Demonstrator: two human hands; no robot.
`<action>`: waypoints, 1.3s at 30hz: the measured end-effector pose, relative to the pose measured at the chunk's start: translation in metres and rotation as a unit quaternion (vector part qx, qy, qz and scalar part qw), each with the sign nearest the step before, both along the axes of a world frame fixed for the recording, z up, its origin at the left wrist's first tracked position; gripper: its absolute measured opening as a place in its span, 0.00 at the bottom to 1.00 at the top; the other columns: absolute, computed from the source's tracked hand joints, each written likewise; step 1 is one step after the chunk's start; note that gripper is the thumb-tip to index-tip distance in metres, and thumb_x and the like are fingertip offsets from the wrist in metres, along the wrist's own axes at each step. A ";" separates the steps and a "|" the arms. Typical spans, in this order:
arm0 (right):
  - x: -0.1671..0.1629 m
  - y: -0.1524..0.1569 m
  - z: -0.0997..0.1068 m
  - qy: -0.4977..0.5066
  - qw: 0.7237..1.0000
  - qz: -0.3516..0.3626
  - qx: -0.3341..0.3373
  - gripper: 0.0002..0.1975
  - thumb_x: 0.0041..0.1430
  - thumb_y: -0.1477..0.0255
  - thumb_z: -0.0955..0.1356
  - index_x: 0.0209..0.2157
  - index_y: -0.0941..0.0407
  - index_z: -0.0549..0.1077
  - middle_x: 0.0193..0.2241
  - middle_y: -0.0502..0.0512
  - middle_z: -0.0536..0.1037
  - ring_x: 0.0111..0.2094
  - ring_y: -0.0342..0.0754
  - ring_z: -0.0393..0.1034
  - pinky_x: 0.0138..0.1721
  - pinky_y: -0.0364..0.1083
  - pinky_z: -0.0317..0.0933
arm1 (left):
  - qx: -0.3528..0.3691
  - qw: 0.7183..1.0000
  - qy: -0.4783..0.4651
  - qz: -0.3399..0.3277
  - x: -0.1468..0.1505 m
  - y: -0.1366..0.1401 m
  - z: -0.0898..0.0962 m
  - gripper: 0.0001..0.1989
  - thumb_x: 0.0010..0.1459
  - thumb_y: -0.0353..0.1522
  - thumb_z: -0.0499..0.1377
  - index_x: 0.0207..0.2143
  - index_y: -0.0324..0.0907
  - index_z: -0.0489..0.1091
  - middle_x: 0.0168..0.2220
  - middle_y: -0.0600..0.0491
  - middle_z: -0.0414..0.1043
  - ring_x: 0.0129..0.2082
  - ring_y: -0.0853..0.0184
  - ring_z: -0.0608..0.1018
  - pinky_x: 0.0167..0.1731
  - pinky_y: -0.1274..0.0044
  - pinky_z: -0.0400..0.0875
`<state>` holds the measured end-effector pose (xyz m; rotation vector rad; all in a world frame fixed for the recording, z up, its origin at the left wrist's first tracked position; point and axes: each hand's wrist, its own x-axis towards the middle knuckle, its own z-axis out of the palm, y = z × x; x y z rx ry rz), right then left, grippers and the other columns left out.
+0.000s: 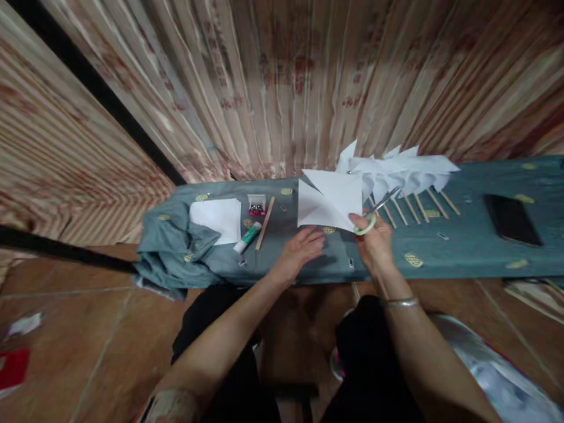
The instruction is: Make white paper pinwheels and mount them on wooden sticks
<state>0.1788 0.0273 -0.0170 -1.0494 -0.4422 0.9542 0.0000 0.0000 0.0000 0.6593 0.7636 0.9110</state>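
Observation:
My right hand [374, 238] is closed round the pale green handles of a pair of scissors [365, 225], whose blades point up and to the right. Its thumb lies at the lower right corner of a white paper sheet [337, 197] with slits cut in from its corners. Just below the sheet's lower edge, my left hand [303, 251] has its fingers stretched out and grips nothing; whether the fingertips touch the paper I cannot tell. Right behind the scissors lie several white paper pinwheels [405, 173] on wooden sticks, overlapping in a row.
On the cloth-covered bench [282, 267] a stack of white paper [215, 217], a glue stick [247, 237], a small box of metal pins [257, 205] and wooden sticks [265, 223] lie to the left. A dark phone [512, 219] lies at the right. A curtain [282, 88] hangs behind.

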 end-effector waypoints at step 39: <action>-0.022 -0.040 0.010 -0.263 0.797 0.534 -0.102 0.32 0.46 0.43 0.71 0.39 0.57 0.74 0.29 0.54 0.78 0.29 0.44 0.68 0.32 0.45 0.64 | 0.231 0.901 0.257 0.262 -0.030 0.057 0.003 0.26 0.46 0.28 0.62 0.50 0.40 0.69 0.42 0.49 0.79 0.43 0.60 0.80 0.50 0.69 0.72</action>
